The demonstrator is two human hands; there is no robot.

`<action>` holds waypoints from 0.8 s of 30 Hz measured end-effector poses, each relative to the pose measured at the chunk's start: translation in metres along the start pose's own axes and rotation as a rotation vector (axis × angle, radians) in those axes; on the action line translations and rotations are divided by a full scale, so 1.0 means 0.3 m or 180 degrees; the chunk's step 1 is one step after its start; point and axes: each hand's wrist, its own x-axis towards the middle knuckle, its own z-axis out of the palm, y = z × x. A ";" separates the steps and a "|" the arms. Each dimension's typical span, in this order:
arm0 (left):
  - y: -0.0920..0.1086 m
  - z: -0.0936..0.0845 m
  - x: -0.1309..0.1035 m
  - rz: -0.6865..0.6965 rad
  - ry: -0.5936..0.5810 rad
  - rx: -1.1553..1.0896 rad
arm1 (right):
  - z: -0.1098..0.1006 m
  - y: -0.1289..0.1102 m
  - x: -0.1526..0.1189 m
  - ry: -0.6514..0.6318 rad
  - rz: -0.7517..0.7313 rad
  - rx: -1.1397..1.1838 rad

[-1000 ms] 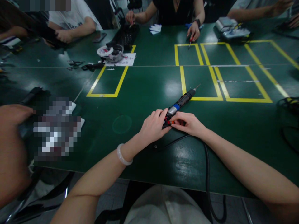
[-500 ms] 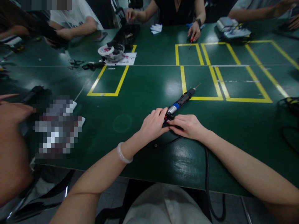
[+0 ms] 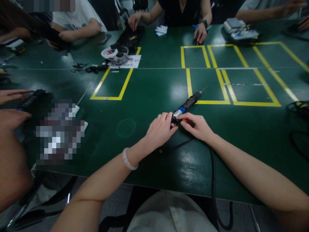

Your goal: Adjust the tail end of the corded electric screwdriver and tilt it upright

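An electric screwdriver [image 3: 185,107] with a black grip, a silver section and a blue band lies slanted on the green table, its thin bit pointing away to the upper right. My left hand [image 3: 160,127] is closed around its rear end, and the palm hides part of the body. My right hand [image 3: 196,124] is bent, with its fingertips on the dark rear part of the screwdriver, beside the left fingers. What those fingertips pinch there is too small to make out. A black cable [image 3: 213,174] passes under my right wrist and over the table's front edge.
Yellow tape frames [image 3: 214,102] mark the green table [image 3: 145,87]. Across it, a co-worker's hand [image 3: 201,32] holds a red-handled screwdriver. A clear round container [image 3: 119,54] stands on white paper [image 3: 134,61]. Another person's arm [image 3: 13,145] reaches in at left. Cables [image 3: 301,108] lie at right.
My right hand has lifted slightly and shifted along the screwdriver, its fingertips now higher on the rear part. The left hand stays in place. The neighbour's hand at left has moved.
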 end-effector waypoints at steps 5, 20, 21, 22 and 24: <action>-0.005 0.004 0.003 -0.0027 0.0065 0.0223 | -0.008 0.025 0.013 0.0207 0.0594 0.0735; -0.371 -0.044 0.089 -0.0982 0.0221 0.0916 | -0.008 0.019 0.020 -0.0002 0.0649 0.0495; -0.416 -0.051 0.093 -0.1100 0.0231 0.0943 | -0.008 0.019 0.020 -0.0016 0.0627 0.0447; -0.463 -0.059 0.097 -0.1215 0.0238 0.0976 | -0.007 0.020 0.021 -0.0026 0.0606 0.0408; -0.558 -0.073 0.098 -0.1505 0.0270 0.1058 | -0.006 0.021 0.020 -0.0051 0.0579 0.0361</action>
